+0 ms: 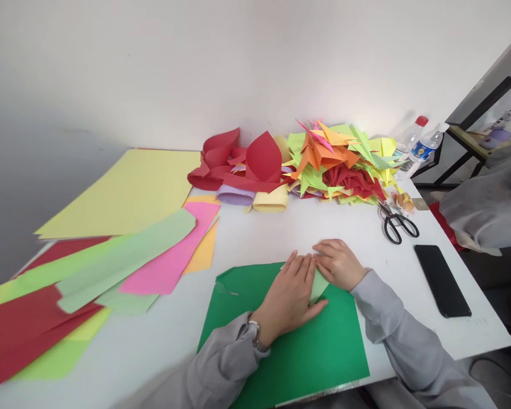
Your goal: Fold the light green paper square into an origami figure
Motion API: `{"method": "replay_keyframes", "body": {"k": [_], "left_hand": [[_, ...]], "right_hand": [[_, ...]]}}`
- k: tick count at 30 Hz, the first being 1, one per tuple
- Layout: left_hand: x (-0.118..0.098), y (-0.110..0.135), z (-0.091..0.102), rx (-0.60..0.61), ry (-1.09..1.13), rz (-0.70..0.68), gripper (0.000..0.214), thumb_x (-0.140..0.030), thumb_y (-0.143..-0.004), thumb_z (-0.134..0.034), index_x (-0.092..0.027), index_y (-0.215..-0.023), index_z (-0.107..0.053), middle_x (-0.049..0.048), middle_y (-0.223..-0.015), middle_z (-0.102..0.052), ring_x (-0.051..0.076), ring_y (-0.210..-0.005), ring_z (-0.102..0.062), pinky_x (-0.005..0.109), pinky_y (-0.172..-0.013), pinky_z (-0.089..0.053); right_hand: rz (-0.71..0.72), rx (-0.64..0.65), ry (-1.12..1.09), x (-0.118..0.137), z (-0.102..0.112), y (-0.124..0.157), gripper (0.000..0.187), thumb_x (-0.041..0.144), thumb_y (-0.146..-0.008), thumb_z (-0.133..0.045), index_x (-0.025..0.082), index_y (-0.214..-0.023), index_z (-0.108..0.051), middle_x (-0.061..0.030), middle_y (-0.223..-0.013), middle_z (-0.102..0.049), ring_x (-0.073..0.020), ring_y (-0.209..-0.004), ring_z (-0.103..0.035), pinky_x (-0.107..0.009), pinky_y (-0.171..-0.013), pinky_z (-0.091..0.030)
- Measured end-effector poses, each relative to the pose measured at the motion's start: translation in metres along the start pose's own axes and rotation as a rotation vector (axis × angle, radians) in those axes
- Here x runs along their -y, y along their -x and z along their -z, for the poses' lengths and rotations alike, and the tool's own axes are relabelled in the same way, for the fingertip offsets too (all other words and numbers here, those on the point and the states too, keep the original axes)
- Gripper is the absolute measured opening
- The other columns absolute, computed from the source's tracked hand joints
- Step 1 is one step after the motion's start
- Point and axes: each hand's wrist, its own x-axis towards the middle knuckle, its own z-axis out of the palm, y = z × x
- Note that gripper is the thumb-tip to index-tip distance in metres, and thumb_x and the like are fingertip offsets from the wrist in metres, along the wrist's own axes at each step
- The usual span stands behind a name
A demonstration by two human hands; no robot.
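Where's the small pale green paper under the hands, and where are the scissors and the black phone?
Pale green paper (319, 287): head view, on its exposed part.
Scissors (392, 215): head view, near where the handles meet.
Black phone (442, 280): head view, middle of its dark face.

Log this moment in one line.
left hand: flat on light-green paper | right hand: at paper's edge | beneath: green sheet | nearby: scissors, phone

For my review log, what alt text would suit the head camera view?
The left hand lies over a small pale green paper on a green sheet, the right hand at the paper's far edge. Beyond, folded colored paper is heaped on a white table; paper strips lie left, scissors and a black phone right.
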Motion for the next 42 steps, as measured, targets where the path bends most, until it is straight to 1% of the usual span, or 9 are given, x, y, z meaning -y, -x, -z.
{"method": "replay_keyframes", "body": {"k": [4, 9, 15, 21, 30, 32, 36, 38, 42], "left_hand": [[0.002, 0.0, 0.001, -0.017, 0.017, 0.012, 0.066, -0.052, -0.087, -0.047, 0.001, -0.127, -0.051, 0.0245, -0.125, -0.058, 0.035, -0.116, -0.052, 0.052, -0.108, -0.031], [0.001, 0.002, -0.003, -0.022, -0.006, 0.032, 0.063, -0.047, -0.089, -0.045, 0.001, -0.129, -0.047, 0.0247, -0.126, -0.057, 0.035, -0.118, -0.053, 0.051, -0.108, -0.032], [-0.005, 0.01, -0.013, -0.011, -0.109, 0.125, 0.072, -0.054, -0.089, -0.039, 0.003, -0.132, -0.044, 0.0304, -0.131, -0.052, 0.039, -0.124, -0.049, 0.053, -0.107, -0.032], [-0.008, 0.011, -0.014, 0.005, -0.224, 0.14, 0.075, -0.058, -0.087, -0.041, 0.005, -0.127, -0.05, 0.0311, -0.128, -0.054, 0.041, -0.12, -0.052, 0.051, -0.106, -0.034], [-0.006, 0.007, -0.009, -0.066, -0.174, 0.13, 0.076, -0.061, -0.085, -0.045, 0.007, -0.119, -0.056, 0.0308, -0.12, -0.06, 0.041, -0.113, -0.057, 0.052, -0.102, -0.041], [0.0, 0.007, -0.008, -0.092, -0.153, 0.121, 0.067, -0.054, -0.09, -0.044, 0.005, -0.117, -0.058, 0.0287, -0.117, -0.062, 0.038, -0.11, -0.058, 0.051, -0.101, -0.042], [0.016, 0.006, -0.008, -0.185, -0.048, 0.121, 0.036, -0.029, -0.096, -0.043, -0.006, -0.118, -0.058, 0.0183, -0.109, -0.067, 0.028, -0.1, -0.061, 0.049, -0.099, -0.045], [0.023, 0.004, -0.006, -0.227, 0.012, 0.123, 0.031, -0.026, -0.095, -0.045, -0.01, -0.118, -0.058, 0.0143, -0.102, -0.069, 0.026, -0.093, -0.061, 0.05, -0.097, -0.046], [0.032, -0.001, 0.0, -0.27, 0.073, 0.11, 0.024, -0.023, -0.094, -0.048, -0.012, -0.11, -0.062, 0.011, -0.093, -0.069, 0.024, -0.087, -0.059, 0.051, -0.095, -0.047]], "right_hand": [[-0.027, -0.009, -0.001, 0.003, 0.0, -0.003, 0.02, 0.018, -0.087, -0.054, 0.018, -0.079, -0.072, -0.0079, -0.104, -0.071, -0.0244, -0.104, -0.057, -0.042, -0.086, -0.045], [-0.057, -0.009, -0.012, -0.007, 0.008, 0.002, 0.022, 0.019, -0.086, -0.056, 0.02, -0.071, -0.072, -0.0053, -0.1, -0.073, -0.024, -0.103, -0.059, -0.042, -0.086, -0.044], [-0.065, -0.002, -0.04, -0.009, 0.012, 0.004, 0.025, 0.018, -0.087, -0.054, 0.021, -0.069, -0.071, -0.0033, -0.1, -0.074, -0.0218, -0.098, -0.061, -0.04, -0.084, -0.045], [-0.064, -0.006, -0.065, -0.011, 0.013, 0.006, 0.024, 0.016, -0.086, -0.056, 0.021, -0.067, -0.07, -0.0031, -0.1, -0.074, -0.0217, -0.099, -0.061, -0.04, -0.086, -0.045], [-0.079, 0.011, -0.079, -0.014, 0.015, 0.006, 0.024, 0.017, -0.085, -0.055, 0.021, -0.066, -0.069, -0.0044, -0.099, -0.074, -0.0225, -0.099, -0.061, -0.041, -0.086, -0.046], [-0.077, 0.0, -0.086, -0.015, 0.014, 0.007, 0.02, 0.019, -0.086, -0.058, 0.021, -0.069, -0.07, -0.0041, -0.1, -0.074, -0.0231, -0.099, -0.062, -0.042, -0.086, -0.046], [-0.07, -0.017, -0.082, -0.015, 0.009, 0.01, 0.016, 0.032, -0.085, -0.065, 0.02, -0.075, -0.069, -0.0058, -0.102, -0.073, -0.0245, -0.099, -0.061, -0.043, -0.087, -0.046], [-0.075, -0.031, -0.081, -0.013, 0.007, 0.011, 0.017, 0.035, -0.085, -0.066, 0.019, -0.077, -0.068, -0.0073, -0.103, -0.072, -0.025, -0.1, -0.061, -0.043, -0.087, -0.046], [-0.103, -0.073, -0.078, -0.008, 0.005, 0.009, 0.019, 0.033, -0.087, -0.063, 0.02, -0.074, -0.067, -0.0076, -0.099, -0.073, -0.0239, -0.099, -0.061, -0.041, -0.086, -0.047]]}}
